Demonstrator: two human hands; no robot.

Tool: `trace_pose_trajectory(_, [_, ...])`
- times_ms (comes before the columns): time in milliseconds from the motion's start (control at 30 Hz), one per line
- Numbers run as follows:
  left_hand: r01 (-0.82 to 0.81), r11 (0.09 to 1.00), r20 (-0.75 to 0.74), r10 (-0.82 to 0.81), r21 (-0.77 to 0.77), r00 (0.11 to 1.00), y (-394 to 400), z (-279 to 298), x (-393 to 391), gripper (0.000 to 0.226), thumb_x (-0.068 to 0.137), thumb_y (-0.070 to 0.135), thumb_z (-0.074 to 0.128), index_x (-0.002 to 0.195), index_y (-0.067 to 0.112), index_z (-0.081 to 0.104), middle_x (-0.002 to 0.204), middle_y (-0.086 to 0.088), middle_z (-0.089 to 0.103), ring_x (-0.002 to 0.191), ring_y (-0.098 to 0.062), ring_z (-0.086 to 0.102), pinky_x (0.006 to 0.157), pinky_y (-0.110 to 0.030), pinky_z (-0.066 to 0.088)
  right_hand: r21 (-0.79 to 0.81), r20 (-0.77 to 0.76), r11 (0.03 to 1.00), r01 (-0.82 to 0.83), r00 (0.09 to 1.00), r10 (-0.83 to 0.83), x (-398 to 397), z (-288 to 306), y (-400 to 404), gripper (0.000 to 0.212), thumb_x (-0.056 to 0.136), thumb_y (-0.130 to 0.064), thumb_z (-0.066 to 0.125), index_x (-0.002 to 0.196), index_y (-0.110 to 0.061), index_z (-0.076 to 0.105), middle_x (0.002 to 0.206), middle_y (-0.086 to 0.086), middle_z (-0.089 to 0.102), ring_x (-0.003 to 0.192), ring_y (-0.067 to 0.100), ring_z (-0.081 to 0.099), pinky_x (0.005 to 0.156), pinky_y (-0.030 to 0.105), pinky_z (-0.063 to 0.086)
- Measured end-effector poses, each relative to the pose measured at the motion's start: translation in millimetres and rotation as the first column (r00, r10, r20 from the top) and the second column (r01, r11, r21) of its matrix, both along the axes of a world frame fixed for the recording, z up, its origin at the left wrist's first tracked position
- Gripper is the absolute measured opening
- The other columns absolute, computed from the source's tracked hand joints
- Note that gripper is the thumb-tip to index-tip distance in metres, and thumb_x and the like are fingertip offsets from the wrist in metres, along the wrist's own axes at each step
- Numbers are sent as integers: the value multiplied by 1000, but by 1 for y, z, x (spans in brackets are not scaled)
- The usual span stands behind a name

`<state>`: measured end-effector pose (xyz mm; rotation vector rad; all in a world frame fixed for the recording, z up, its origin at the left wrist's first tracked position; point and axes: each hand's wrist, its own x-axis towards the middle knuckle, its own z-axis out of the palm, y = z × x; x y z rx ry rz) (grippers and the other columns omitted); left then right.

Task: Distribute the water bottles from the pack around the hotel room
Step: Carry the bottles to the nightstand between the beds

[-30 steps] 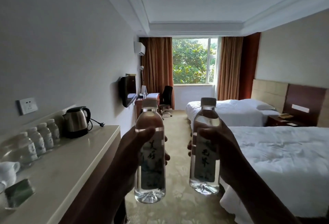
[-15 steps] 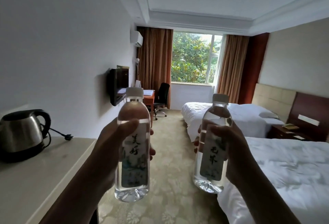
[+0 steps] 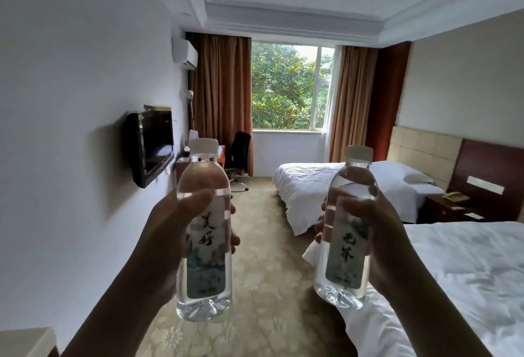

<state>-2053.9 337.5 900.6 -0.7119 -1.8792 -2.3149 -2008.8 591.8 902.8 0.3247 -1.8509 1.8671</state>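
Bottles held up in front of the person, one per hand, over the carpet (image 3: 263,243) of a hotel room. Left hand (image 3: 167,240) grips the left bottle (image 3: 203,231) — fingers curled round its middle, long axis upright, white cap up. Right hand (image 3: 380,231) grips the right bottle (image 3: 347,229) the same way; its axis leans slightly, cap tilted to the right, base just above the near bed (image 3: 459,266). Beyond: a second bed (image 3: 306,183), a window (image 3: 289,87) and a wall television (image 3: 150,146).
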Motion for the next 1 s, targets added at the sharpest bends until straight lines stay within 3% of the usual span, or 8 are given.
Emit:
trace_pose_trajectory(67, [-2, 1000, 15, 2, 8, 1000, 19, -6, -44, 72, 52, 54, 78, 105, 7, 64, 86, -18, 69, 61, -37, 67, 53, -41, 56, -5, -10, 1000, -8, 1000, 7, -45, -6, 19, 14, 67, -34, 66, 80, -37, 70, 71, 2, 70, 63, 24, 69, 57, 30, 57])
trace_pose_trajectory(167, [-6, 1000, 0, 6, 8, 1000, 52, -10, -110, 79, 40, 65, 83, 98, 14, 69, 86, -17, 70, 61, -37, 67, 53, -42, 56, -13, -25, 1000, 18, 1000, -18, -116, -16, 54, 18, 73, -29, 60, 89, -33, 66, 73, 1, 71, 65, 24, 71, 58, 28, 58])
trace_pose_trajectory(267, [-38, 999, -8, 38, -21, 999, 83, -5, -181, 89, 35, 67, 84, 100, 9, 67, 82, -18, 71, 60, -36, 69, 53, -40, 57, -30, -23, 999, 17, 1000, -17, -189, -14, 89, 24, 72, -27, 62, 96, -27, 62, 74, 1, 70, 66, 24, 72, 59, 28, 58])
trace_pose_trajectory(433, [-68, 997, -7, 68, -29, 998, 115, -1, -294, 68, 52, 49, 79, 105, 8, 64, 87, -21, 70, 62, -37, 69, 57, -44, 57, -25, -23, 999, -33, 999, 32, -300, -1, 123, 33, 65, -30, 71, 96, -21, 62, 73, 4, 67, 64, 23, 70, 59, 31, 58])
trace_pose_trajectory(567, [-80, 997, -4, 80, 0, 997, 129, -4, -387, 58, 58, 45, 71, 106, 14, 63, 87, -16, 70, 63, -38, 69, 62, -48, 57, -7, -6, 998, -57, 998, 57, -395, -1, 134, 33, 60, -41, 71, 90, -26, 65, 73, 5, 67, 65, 23, 69, 61, 33, 58])
trace_pose_trajectory(767, [-98, 995, 49, 98, 6, 994, 134, -29, -546, 60, 54, 47, 70, 102, 11, 65, 81, -16, 71, 62, -35, 70, 57, -42, 57, 17, 12, 1000, -7, 1000, 7, -548, -18, 138, 25, 72, -30, 61, 97, -27, 60, 73, 1, 68, 64, 20, 69, 62, 30, 59])
trace_pose_trajectory(900, [-71, 997, 30, 71, -1, 997, 139, -32, -657, 50, 57, 40, 70, 96, 8, 67, 79, -20, 70, 58, -34, 71, 50, -32, 57, 31, 2, 999, 30, 1000, -30, -648, -21, 136, 15, 74, -28, 58, 81, -39, 66, 73, 0, 68, 66, 19, 69, 62, 27, 58])
trace_pose_trajectory(1000, [-14, 1000, 32, 14, 10, 999, 151, -23, -738, 46, 62, 35, 70, 97, 7, 66, 81, -21, 68, 59, -35, 70, 52, -34, 57, 1, 23, 998, 70, 997, -70, -719, -16, 144, 19, 74, -28, 61, 93, -30, 63, 75, 3, 68, 65, 20, 70, 60, 27, 58])
